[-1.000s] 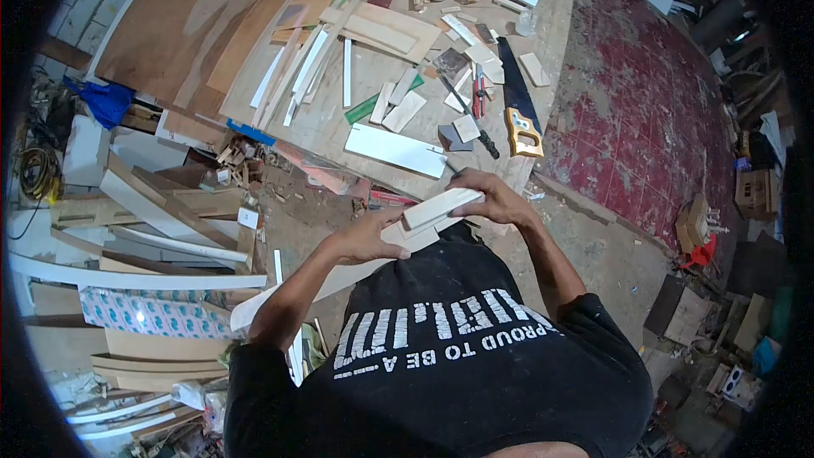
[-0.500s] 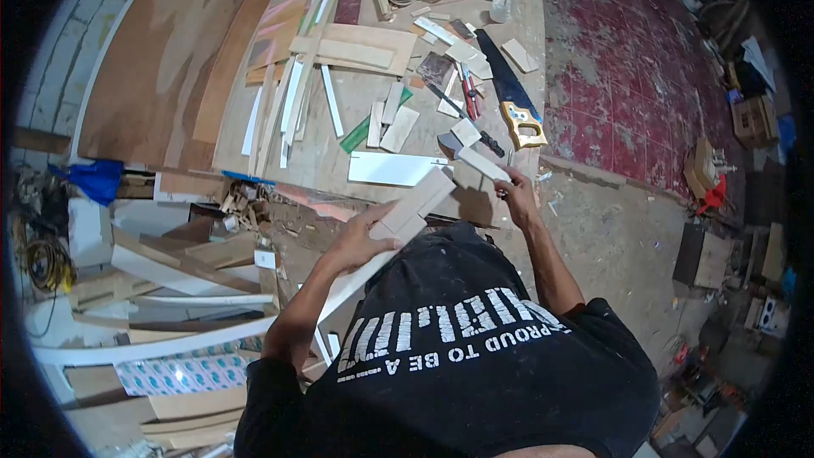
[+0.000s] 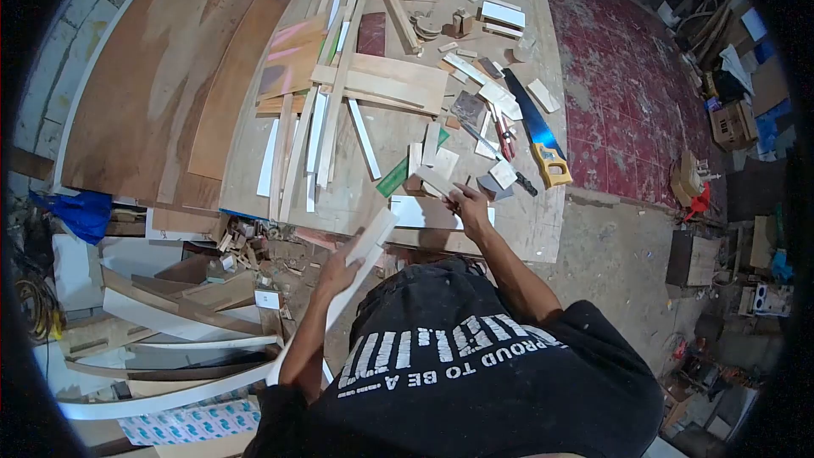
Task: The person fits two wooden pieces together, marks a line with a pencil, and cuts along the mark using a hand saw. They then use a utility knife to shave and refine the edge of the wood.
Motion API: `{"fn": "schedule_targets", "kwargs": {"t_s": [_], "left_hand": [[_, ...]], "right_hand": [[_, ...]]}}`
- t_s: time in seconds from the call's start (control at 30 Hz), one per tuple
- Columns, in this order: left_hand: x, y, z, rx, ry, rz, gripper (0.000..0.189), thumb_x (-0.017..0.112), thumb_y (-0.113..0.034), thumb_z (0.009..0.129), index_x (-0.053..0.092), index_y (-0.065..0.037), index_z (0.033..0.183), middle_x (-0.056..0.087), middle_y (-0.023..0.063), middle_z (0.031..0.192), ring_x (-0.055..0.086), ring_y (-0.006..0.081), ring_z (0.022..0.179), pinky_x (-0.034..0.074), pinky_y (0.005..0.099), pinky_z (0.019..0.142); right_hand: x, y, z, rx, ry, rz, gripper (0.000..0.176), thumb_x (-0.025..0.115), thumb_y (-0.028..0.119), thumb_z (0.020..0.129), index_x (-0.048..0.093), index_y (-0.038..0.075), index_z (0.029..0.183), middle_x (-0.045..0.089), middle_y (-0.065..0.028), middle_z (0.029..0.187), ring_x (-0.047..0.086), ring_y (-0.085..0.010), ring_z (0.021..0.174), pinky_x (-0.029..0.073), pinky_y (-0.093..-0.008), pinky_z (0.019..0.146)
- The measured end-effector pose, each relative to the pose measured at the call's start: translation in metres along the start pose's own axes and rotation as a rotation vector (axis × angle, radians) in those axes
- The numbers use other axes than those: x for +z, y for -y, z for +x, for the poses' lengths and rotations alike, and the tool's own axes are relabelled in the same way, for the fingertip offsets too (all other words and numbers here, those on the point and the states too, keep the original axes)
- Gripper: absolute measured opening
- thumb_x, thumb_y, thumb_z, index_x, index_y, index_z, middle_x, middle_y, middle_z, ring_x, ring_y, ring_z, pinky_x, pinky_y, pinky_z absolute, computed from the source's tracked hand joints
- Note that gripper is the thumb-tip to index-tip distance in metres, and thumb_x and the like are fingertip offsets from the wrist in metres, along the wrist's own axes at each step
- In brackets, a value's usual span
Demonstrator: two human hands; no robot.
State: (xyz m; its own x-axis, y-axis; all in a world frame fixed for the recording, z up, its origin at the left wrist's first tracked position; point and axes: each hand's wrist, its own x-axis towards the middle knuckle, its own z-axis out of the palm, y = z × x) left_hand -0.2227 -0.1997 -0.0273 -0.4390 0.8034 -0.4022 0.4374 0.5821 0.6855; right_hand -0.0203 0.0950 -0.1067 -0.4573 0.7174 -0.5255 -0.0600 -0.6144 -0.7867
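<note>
A worn red floor (image 3: 627, 119) runs along the right edge of the wooden table (image 3: 527, 229). Fingers of the right hand (image 3: 471, 208) pinch a small pale block (image 3: 436, 181) by the near edge, beside a white board (image 3: 411, 211); those of the left hand (image 3: 339, 276) curl round a pale strip (image 3: 370, 237). Farther out, a handsaw (image 3: 527, 114) lies by the right edge.

black short-sleeved T-shirt (image 3: 500, 373), white block lettering, bare forearms
</note>
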Motion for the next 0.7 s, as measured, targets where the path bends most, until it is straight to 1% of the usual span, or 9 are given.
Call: {"fn": "schedule_targets", "kwargs": {"t_s": [0.07,0.17,0.23,0.3,0.37,0.47,0.57,0.63,0.7], "left_hand": [[0.011,0.028,-0.011,-0.008,0.031,-0.045,0.062,0.068,-0.023,0.092,0.048,-0.014,0.150,0.057,0.0213,0.143,0.057,0.0357,0.130,0.043,0.0410,0.109],[0.016,0.052,-0.020,-0.040,0.082,-0.090,0.057,0.067,-0.024,0.094,0.050,-0.014,0.148,0.058,0.0236,0.140,0.058,0.0380,0.128,0.044,0.0419,0.108],[0.008,0.039,-0.026,-0.105,0.104,-0.031,0.053,0.065,-0.027,0.095,0.054,-0.014,0.145,0.061,0.0255,0.134,0.059,0.0397,0.126,0.045,0.0428,0.106],[0.009,0.051,-0.022,-0.117,0.112,-0.084,0.049,0.064,-0.033,0.095,0.058,-0.013,0.140,0.067,0.0253,0.123,0.064,0.0409,0.117,0.048,0.0447,0.099],[-0.002,0.035,-0.024,-0.261,0.099,-0.073,0.049,0.065,-0.038,0.094,0.062,-0.011,0.135,0.072,0.0239,0.113,0.068,0.0411,0.107,0.051,0.0464,0.093],[0.020,0.097,-0.011,-0.241,0.124,-0.158,0.050,0.066,-0.042,0.093,0.065,-0.009,0.131,0.073,0.0236,0.108,0.070,0.0407,0.102,0.052,0.0472,0.089],[-0.007,0.042,-0.023,-0.344,0.099,-0.222,0.053,0.066,-0.046,0.093,0.067,-0.006,0.128,0.072,0.0254,0.108,0.069,0.0409,0.105,0.052,0.0469,0.091],[-0.002,0.045,-0.021,-0.379,0.152,-0.154,0.055,0.067,-0.046,0.092,0.065,-0.004,0.128,0.071,0.0262,0.111,0.069,0.0418,0.106,0.052,0.0469,0.091],[0.012,0.074,-0.017,-0.413,0.201,-0.080,0.057,0.068,-0.046,0.092,0.064,-0.002,0.128,0.070,0.0270,0.113,0.068,0.0426,0.108,0.051,0.0469,0.092]], "right_hand": [[0.029,0.000,0.015,-0.021,-0.001,0.069,0.046,0.066,0.009,0.093,0.056,-0.013,0.132,0.070,-0.0131,0.096,0.066,-0.0165,0.073,0.053,-0.0278,0.064],[0.067,0.026,0.009,0.038,-0.081,-0.005,0.041,0.063,0.009,0.095,0.058,-0.009,0.131,0.069,-0.0140,0.103,0.069,-0.0191,0.082,0.054,-0.0273,0.068],[0.052,-0.008,0.030,-0.028,-0.141,-0.115,0.042,0.061,0.011,0.096,0.057,-0.010,0.132,0.069,-0.0147,0.102,0.068,-0.0185,0.078,0.053,-0.0278,0.064],[0.029,-0.030,0.032,-0.146,-0.144,-0.442,0.043,0.058,0.010,0.097,0.054,-0.012,0.134,0.069,-0.0149,0.097,0.068,-0.0192,0.075,0.053,-0.0292,0.061],[0.023,-0.029,0.007,-0.120,-0.132,-0.367,0.041,0.055,0.007,0.098,0.053,-0.011,0.135,0.069,-0.0149,0.093,0.070,-0.0195,0.070,0.055,-0.0301,0.058],[0.016,-0.026,-0.016,-0.226,-0.123,-0.638,0.037,0.053,0.002,0.098,0.057,-0.002,0.134,0.068,-0.0144,0.086,0.074,-0.0217,0.067,0.059,-0.0315,0.056],[0.001,-0.035,-0.014,-0.244,-0.117,-0.760,0.037,0.054,0.001,0.097,0.057,-0.002,0.134,0.068,-0.0136,0.085,0.074,-0.0231,0.068,0.059,-0.0325,0.055],[0.000,-0.045,-0.007,-0.281,-0.143,-0.810,0.035,0.055,0.000,0.095,0.060,-0.002,0.129,0.068,-0.0144,0.091,0.073,-0.0228,0.068,0.059,-0.0324,0.055],[0.004,-0.054,0.002,-0.572,-0.051,-0.975,0.031,0.055,0.000,0.094,0.063,-0.002,0.124,0.067,-0.0160,0.098,0.071,-0.0211,0.066,0.058,-0.0322,0.054]]}}
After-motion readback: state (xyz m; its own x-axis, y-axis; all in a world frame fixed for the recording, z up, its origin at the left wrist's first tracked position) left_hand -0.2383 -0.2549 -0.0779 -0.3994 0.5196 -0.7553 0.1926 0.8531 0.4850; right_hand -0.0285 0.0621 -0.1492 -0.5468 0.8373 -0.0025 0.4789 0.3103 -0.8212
